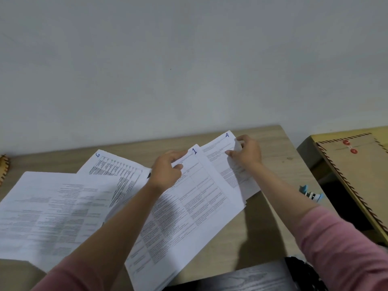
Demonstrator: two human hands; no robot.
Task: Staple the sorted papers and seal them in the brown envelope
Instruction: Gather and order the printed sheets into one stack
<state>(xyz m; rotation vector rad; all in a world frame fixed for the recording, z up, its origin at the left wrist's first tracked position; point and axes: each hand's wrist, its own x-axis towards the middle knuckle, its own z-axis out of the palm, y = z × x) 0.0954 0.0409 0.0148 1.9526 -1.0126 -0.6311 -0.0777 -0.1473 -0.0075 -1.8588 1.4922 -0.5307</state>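
Printed white sheets lie spread over a wooden desk [270,143]. My left hand [167,170] pinches the top edge of the sheet marked "1" [195,198]. My right hand [245,153] grips the far corner of the sheet marked "4" [220,153], which lies partly under sheet "1". A sheet marked "6" [117,166] and a large upside-down sheet [52,208] rest to the left. The brown envelope [354,173], with a striped border and red string buttons, lies on a separate surface at the right. A small blue stapler-like object [311,194] sits near the desk's right edge.
A plain grey wall rises behind the desk. A wooden toothed object [4,164] pokes in at the far left edge. A dark gap separates the desk from the side surface with the envelope. A grey wood-grain surface [247,278] shows at the bottom.
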